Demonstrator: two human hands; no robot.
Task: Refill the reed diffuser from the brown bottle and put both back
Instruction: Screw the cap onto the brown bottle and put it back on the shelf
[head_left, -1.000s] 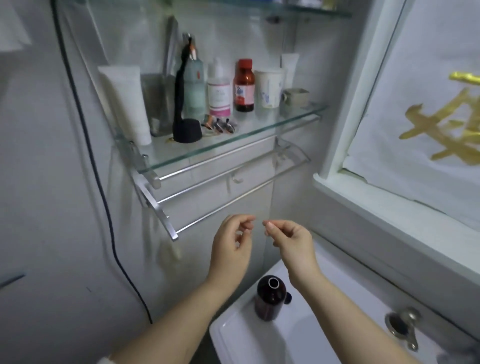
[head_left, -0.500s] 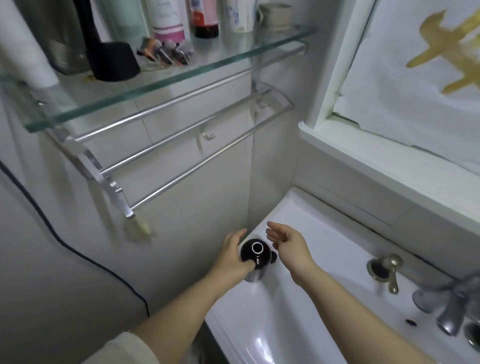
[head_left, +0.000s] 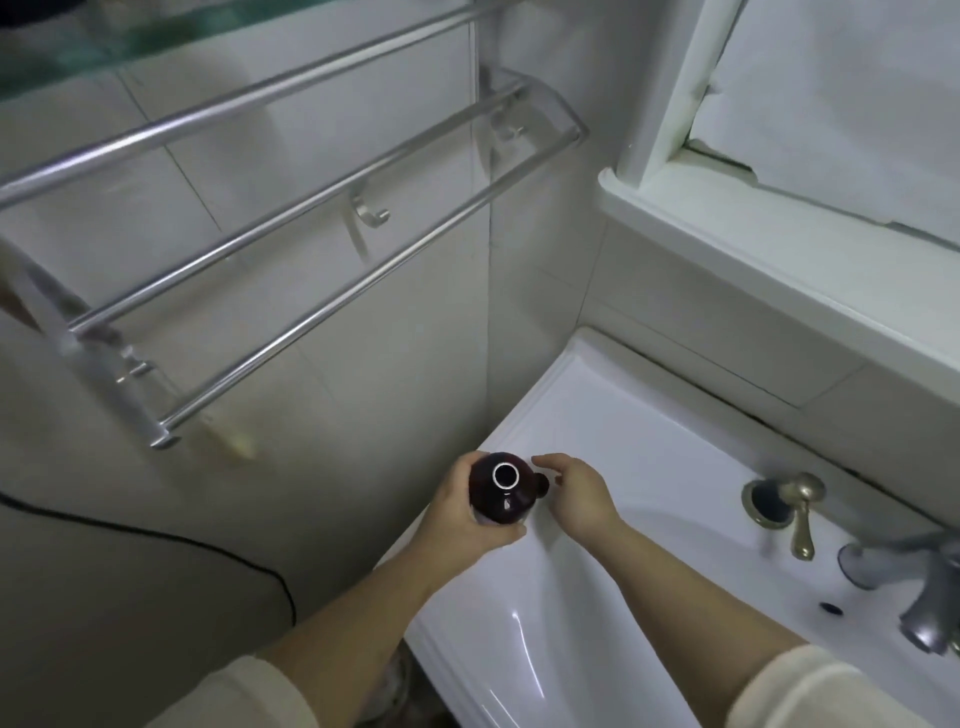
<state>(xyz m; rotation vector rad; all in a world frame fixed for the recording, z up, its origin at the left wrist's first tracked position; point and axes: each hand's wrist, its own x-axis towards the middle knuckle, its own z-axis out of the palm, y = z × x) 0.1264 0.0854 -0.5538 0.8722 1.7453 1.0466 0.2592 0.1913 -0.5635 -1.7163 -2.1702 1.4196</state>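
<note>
Left hand clamped round uncapped dark brown glass bottle at white ceramic sink corner; right hand open, fingers apart, beside bottle.

left hand gripping brown bottle, uncapped

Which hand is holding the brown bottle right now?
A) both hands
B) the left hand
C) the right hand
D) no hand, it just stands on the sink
B: the left hand is wrapped around the brown bottle, while the right hand is open beside it, near the small dark cap, with no grip on the bottle.
</note>
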